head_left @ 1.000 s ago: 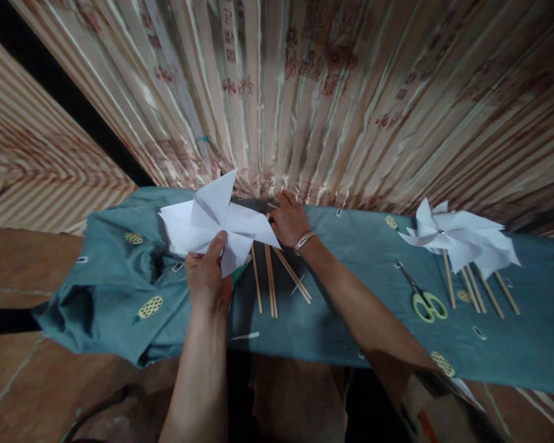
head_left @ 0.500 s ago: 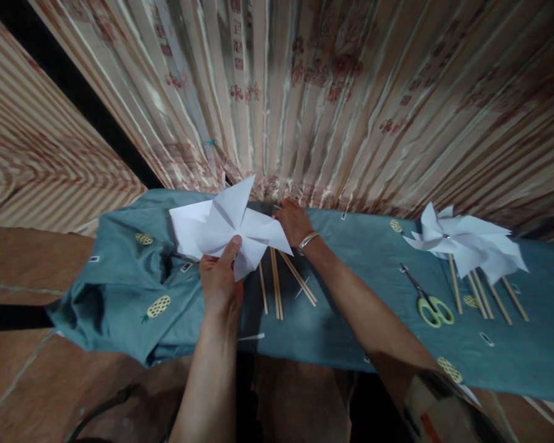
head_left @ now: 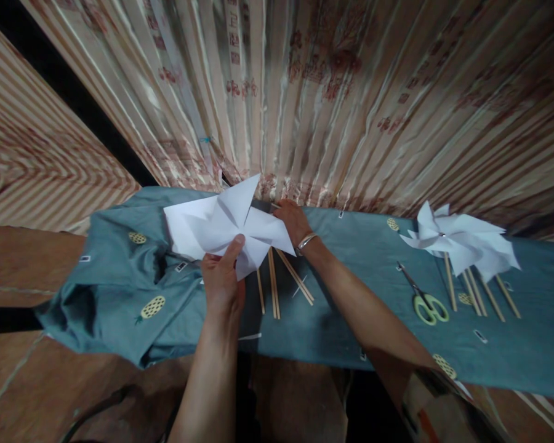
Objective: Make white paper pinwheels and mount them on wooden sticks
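In the middle of the head view, my left hand (head_left: 224, 277) pinches a white paper pinwheel (head_left: 234, 209), its thumb pressed on the folded centre. Other white paper (head_left: 184, 227) lies behind the pinwheel on its left. My right hand (head_left: 293, 221), with a silver bracelet at the wrist, is at the back edge of the cloth, just right of the pinwheel. Its fingers are closed at a small thin item that I cannot make out. Several wooden sticks (head_left: 273, 286) lie between my arms, their far ends hidden under the pinwheel.
Green-handled scissors (head_left: 427, 304) lie on the blue-green cloth (head_left: 341, 295) to the right. Beyond them rest finished-looking paper pinwheels (head_left: 461, 237) on sticks. A pleated curtain (head_left: 305, 111) hangs along the back. A thin paper strip (head_left: 249, 337) is near the front edge.
The view has shifted slightly, moving the scissors and right-hand pinwheels a little left in the picture. My left thumb stays on the pinwheel's centre; my right hand has hardly moved.
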The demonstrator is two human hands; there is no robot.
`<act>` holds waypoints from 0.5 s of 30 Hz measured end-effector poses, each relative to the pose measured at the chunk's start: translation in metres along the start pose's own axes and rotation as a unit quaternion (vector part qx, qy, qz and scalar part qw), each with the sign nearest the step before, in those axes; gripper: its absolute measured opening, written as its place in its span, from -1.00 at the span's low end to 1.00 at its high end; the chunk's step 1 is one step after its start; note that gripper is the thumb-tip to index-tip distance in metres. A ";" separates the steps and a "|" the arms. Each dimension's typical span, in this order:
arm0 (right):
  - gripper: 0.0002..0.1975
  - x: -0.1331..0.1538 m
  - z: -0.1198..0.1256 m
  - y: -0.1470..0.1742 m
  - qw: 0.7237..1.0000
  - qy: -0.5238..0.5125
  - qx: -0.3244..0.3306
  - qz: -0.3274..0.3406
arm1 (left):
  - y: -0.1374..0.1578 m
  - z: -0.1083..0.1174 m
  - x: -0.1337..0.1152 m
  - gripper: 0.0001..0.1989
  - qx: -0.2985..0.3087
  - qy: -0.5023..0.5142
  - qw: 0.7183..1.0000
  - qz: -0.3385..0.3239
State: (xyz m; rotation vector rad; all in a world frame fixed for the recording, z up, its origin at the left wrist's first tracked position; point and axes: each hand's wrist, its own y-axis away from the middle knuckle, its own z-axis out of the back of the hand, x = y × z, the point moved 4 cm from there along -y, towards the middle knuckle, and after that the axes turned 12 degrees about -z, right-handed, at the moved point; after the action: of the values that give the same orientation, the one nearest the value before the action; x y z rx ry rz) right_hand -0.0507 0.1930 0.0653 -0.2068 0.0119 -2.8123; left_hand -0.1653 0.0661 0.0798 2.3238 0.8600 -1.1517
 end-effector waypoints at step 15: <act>-0.70 -0.003 -0.008 -0.008 1.000 0.008 0.005 0.007 | 0.004 -0.001 0.000 -0.64 0.021 0.004 1.000 0.001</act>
State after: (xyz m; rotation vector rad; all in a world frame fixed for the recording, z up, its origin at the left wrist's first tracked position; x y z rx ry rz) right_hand -0.0515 0.2014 0.0568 -0.1819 0.0020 -2.7990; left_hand -0.1620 0.0637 0.0804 2.3637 0.8435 -1.1705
